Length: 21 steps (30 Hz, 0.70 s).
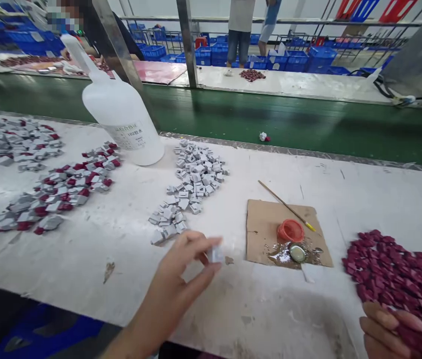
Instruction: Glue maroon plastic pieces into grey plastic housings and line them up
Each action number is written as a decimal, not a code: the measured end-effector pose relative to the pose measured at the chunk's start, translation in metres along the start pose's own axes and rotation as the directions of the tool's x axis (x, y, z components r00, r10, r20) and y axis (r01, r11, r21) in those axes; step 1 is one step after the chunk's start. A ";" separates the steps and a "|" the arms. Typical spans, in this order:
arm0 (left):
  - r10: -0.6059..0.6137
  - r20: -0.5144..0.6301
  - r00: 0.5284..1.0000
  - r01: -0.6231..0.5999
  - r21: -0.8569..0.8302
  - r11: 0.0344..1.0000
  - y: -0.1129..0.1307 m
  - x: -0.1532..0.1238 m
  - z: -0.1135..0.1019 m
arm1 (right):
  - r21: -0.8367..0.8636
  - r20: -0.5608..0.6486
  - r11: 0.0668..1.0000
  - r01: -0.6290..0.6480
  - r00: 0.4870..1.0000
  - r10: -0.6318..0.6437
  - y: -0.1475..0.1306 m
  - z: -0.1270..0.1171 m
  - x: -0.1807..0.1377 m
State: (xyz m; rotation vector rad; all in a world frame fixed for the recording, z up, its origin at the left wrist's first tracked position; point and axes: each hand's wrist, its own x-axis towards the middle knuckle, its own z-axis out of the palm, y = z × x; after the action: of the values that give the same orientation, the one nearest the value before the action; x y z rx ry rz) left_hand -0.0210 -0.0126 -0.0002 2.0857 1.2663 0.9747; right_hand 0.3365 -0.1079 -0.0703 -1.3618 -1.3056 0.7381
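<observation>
My left hand (175,284) pinches a small light-grey plastic piece (216,253) between thumb and fingertips, above the white table. A pile of similar grey pieces (196,174) lies just beyond it. At the lower right, my right hand (386,326) is closed at the near edge of a heap of maroon pieces (401,269), with a maroon piece (415,339) at its fingers. Between the hands lies a cardboard sheet (261,224) bearing a small red cup (291,231), a round metal-rimmed cap (298,253), wet glue-like spots and a thin stick (284,203) with a yellow end.
A large white glue bottle (124,114) stands near the table's back edge. Grey-and-maroon pieces (65,192) are heaped at left. Behind runs a green conveyor belt (226,112) carrying a small piece (264,136). Other people and blue crates (295,60) are beyond.
</observation>
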 end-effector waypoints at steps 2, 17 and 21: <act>-0.186 0.118 0.975 0.220 -0.470 0.855 0.008 -0.017 0.015 | 0.076 -0.025 0.997 -0.006 1.000 0.008 -0.006 0.006 -0.007; -0.242 0.725 0.645 0.585 -0.672 -0.454 0.042 -0.032 0.052 | -0.530 -0.280 0.845 0.076 0.925 -0.259 -0.088 0.073 0.024; -0.185 0.784 0.592 0.611 -0.587 -0.531 0.044 -0.029 0.049 | -0.604 -0.032 0.720 0.341 0.893 -0.449 -0.076 0.069 0.042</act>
State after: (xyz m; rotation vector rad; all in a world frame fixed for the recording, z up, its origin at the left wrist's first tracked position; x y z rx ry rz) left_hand 0.0319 -0.0610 -0.0070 0.0245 0.4863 0.6269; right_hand 0.2586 -0.0617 -0.0065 -1.4966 -1.6854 -0.1144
